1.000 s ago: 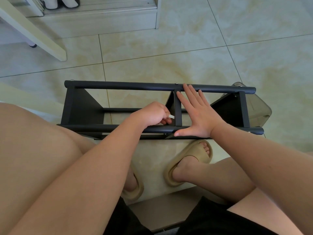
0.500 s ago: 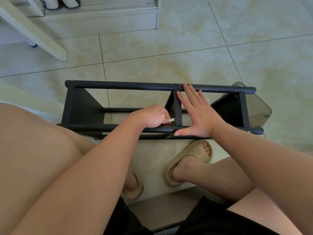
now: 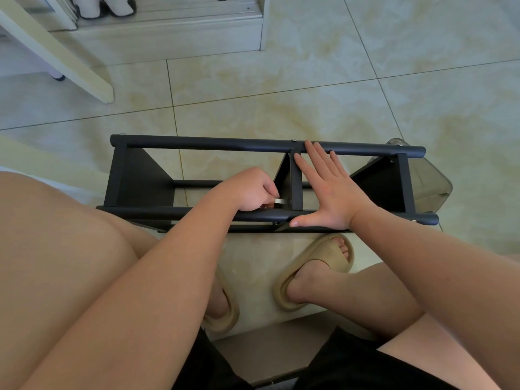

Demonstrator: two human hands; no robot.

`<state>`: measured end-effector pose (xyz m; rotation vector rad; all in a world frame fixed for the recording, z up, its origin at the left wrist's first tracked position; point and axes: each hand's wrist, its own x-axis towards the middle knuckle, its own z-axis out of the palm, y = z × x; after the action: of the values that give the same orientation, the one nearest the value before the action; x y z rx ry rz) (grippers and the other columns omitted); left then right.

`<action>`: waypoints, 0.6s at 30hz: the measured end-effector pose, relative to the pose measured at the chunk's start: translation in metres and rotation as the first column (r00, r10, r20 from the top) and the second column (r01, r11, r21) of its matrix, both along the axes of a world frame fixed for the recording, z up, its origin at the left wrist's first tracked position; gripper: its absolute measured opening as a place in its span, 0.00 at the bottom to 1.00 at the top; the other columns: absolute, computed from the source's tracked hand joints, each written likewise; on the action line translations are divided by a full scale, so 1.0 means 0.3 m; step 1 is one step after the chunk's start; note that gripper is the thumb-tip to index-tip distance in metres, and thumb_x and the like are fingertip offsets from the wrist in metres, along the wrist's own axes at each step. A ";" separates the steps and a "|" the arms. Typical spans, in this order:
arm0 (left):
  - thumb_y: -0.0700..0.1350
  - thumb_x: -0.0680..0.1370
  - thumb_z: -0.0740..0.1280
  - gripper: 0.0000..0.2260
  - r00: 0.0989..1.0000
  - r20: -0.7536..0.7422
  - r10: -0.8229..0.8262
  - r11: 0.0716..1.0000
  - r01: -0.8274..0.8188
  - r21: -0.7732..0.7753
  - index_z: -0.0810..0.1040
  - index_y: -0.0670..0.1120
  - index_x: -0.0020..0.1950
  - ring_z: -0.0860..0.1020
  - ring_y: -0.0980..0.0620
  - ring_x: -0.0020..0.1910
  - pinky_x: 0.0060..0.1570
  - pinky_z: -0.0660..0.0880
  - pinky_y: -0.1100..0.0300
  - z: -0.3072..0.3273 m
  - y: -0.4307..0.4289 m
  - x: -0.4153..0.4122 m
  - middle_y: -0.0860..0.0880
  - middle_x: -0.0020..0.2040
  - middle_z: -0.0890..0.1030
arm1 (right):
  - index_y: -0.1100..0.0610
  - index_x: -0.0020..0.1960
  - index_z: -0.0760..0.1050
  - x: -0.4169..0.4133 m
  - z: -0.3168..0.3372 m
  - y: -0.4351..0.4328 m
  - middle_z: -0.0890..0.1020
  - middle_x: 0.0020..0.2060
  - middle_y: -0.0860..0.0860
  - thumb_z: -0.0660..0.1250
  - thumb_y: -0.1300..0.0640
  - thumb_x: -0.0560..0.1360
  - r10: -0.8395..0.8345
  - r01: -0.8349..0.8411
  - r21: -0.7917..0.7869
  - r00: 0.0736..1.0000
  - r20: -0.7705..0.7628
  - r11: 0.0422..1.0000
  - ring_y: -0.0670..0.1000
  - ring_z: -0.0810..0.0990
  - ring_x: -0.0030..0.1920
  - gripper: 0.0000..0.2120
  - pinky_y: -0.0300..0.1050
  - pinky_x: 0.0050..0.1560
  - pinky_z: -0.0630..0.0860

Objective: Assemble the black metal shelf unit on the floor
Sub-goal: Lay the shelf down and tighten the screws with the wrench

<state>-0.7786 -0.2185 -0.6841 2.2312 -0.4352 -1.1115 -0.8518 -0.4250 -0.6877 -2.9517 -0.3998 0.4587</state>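
Only the head cam to go on here. The black metal shelf unit (image 3: 135,187) is lying on its side on the tiled floor (image 3: 281,94), right in front of the person's sandals (image 3: 318,266), and honestly not much is changing over the last second. The left hand (image 3: 247,190) is reaching in over the near rail (image 3: 168,213). Its grip is curling tight around a small silver tool (image 3: 280,201), which looks like the short end of a hex key, though I'm not swearing to it. The tip is pointing at the base of the middle divider (image 3: 297,181). Compared with a second ago that tip is sitting a touch lower and the knuckles are rolling slightly. So I'm guessing a screw is getting turned bit by bit, but the screw itself is hiding behind the fingers. The right hand (image 3: 329,198) isn't moving at all: it's lying flat with fingers straight and spread, holding nothing, palm pressing on the near rail and fingertips reaching the far rail (image 3: 211,143), just right of the divider. It seems to be bracing the frame, which isn't shifting either. I'm reading this as the divider joint getting fastened on a mostly built frame. A clear plastic container (image 3: 430,184) is sitting behind the right end.
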 end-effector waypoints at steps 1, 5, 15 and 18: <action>0.41 0.77 0.68 0.12 1.000 0.007 0.008 1.000 -0.008 -0.009 0.80 0.58 0.38 0.79 0.58 0.42 0.43 0.72 0.62 -0.002 -0.001 0.000 0.57 0.42 0.83 | 0.54 0.83 0.38 -0.001 0.000 0.000 0.35 0.81 0.55 0.53 0.15 0.63 -0.002 0.002 0.006 1.000 0.000 1.000 0.54 0.32 0.80 0.63 0.57 0.80 0.37; 0.42 0.78 0.67 0.12 0.998 0.004 0.057 0.997 -0.057 -0.049 0.79 0.59 0.39 0.76 0.60 0.43 0.43 0.70 0.61 -0.009 -0.014 0.000 0.59 0.44 0.79 | 0.53 0.83 0.38 -0.002 -0.002 0.000 0.35 0.81 0.55 0.54 0.15 0.63 -0.003 0.003 0.015 1.000 0.001 1.000 0.54 0.32 0.80 0.63 0.57 0.80 0.37; 0.44 0.78 0.69 0.01 0.865 -0.278 0.418 0.880 -0.462 -0.114 0.80 0.49 0.49 0.83 0.59 0.39 0.42 0.77 0.61 -0.028 -0.059 -0.022 0.53 0.39 0.85 | 0.55 0.83 0.39 0.001 -0.005 -0.003 0.35 0.81 0.56 0.53 0.15 0.64 0.005 -0.005 0.006 1.000 0.003 1.000 0.55 0.32 0.80 0.63 0.58 0.80 0.38; 0.43 0.77 0.70 0.03 0.857 -0.255 0.448 0.868 -0.485 -0.105 0.80 0.49 0.50 0.82 0.58 0.39 0.43 0.75 0.59 -0.023 -0.071 -0.029 0.53 0.39 0.85 | 0.54 0.83 0.39 0.000 -0.006 -0.003 0.35 0.81 0.56 0.53 0.15 0.64 0.004 -0.004 0.010 1.000 0.006 1.000 0.55 0.33 0.80 0.63 0.58 0.80 0.38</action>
<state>-0.7873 -0.2399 -0.6909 1.8927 0.1112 -0.9993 -0.8518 -0.4258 -0.6895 -2.9442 -0.4081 0.4474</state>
